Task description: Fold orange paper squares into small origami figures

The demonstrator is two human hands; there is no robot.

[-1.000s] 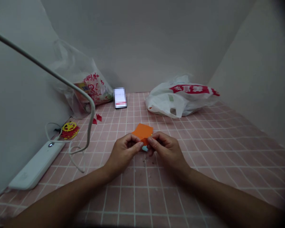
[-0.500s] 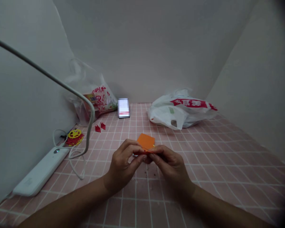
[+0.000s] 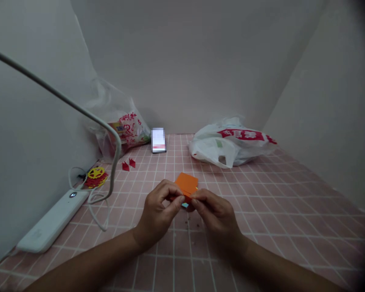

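Note:
My left hand (image 3: 159, 211) pinches the left end of a small orange piece of paper (image 3: 187, 198) between thumb and fingers. At the right end, my right hand (image 3: 217, 213) grips it the same way, the two sets of fingertips close together. Just beyond my fingers lies a flat orange paper square (image 3: 187, 182); whether it joins the held piece, I cannot tell. A bit of light blue (image 3: 185, 205) shows beneath the held paper. Two small red folded pieces, one of them a pointed red piece (image 3: 125, 166), rest farther off to the left.
A white power bank (image 3: 53, 223) with a cable lies at left, near yellow and red cut-out shapes (image 3: 96, 174). A thick grey cable (image 3: 63, 97) arcs across the left. A lit phone (image 3: 158, 140), a clear bag (image 3: 115, 121) and a white bag (image 3: 213, 148) sit at the back.
The near edge of the orange paper now stands up more between my fingertips, and light blue shows below it. My thumbs have shifted slightly; the view has tilted a little.

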